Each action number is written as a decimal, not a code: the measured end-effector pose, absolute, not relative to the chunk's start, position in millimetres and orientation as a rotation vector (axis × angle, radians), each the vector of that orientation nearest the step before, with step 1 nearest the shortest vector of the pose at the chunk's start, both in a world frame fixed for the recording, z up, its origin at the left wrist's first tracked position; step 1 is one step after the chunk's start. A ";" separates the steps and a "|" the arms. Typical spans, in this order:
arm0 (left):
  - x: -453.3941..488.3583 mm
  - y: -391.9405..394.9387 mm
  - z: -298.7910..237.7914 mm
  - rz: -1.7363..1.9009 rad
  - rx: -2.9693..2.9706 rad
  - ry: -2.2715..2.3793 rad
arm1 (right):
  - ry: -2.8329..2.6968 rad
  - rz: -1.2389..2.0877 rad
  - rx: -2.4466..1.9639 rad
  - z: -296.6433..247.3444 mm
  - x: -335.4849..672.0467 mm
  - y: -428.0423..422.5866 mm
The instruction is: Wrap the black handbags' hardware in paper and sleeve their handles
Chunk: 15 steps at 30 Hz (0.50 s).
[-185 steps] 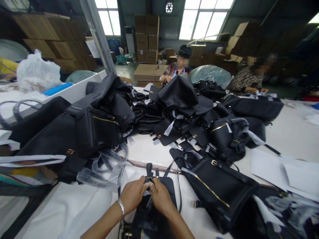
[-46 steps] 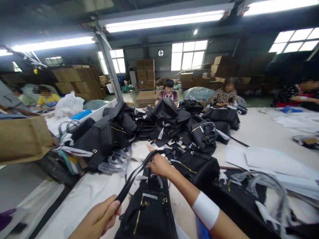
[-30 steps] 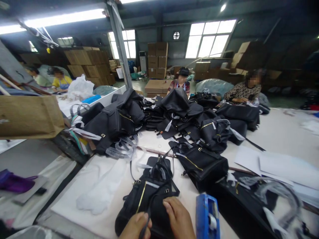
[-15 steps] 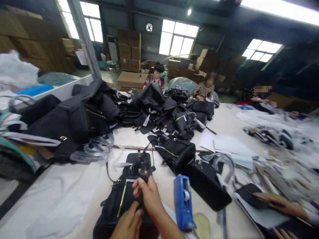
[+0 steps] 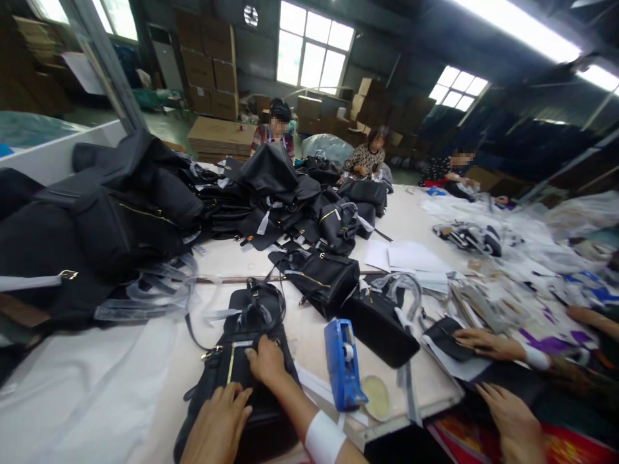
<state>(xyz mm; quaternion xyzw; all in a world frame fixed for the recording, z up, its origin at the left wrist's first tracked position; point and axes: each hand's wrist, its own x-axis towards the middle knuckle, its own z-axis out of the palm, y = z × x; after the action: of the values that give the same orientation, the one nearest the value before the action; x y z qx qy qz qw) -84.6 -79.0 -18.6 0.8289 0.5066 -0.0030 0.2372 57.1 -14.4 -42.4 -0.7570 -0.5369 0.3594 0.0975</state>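
A black backpack [image 5: 251,422] with a gold zip lies on the white table in front of me, its flap [image 5: 240,303] turned up at the far end. A dark strap bundle [image 5: 261,309] rests on that flap. My left hand [image 5: 217,415] lies on the lower left of the bag's front, its fingers loosely bent against the surface. Just right of the gold zip, my right hand [image 5: 267,364] presses on the bag with curled fingers that seem to grip its front. A white cuff [image 5: 325,436] circles my right wrist.
A blue tape dispenser [image 5: 342,370] and a round tape roll [image 5: 376,396] stand to the right. Beyond are more black bags [image 5: 322,277] and a large pile [image 5: 271,187]. At right, a co-worker's hands [image 5: 493,345] handle black pieces. Other people sit across the table.
My right hand has let go of the dark straps and come down onto the bag's front. My left hand has flattened out and shifted left. The view has swung right.
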 end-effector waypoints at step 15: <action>-160.1 -60.3 -7.0 0.632 1.719 1.459 | -2.130 0.876 -2.246 -66.0 92.7 -46.6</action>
<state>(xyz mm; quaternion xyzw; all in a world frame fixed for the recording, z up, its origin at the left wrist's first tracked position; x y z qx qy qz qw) -160.1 -60.3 -7.0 0.6761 0.5741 0.2486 0.3894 92.7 -46.6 -66.0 -0.6976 -0.6618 0.2720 -0.0377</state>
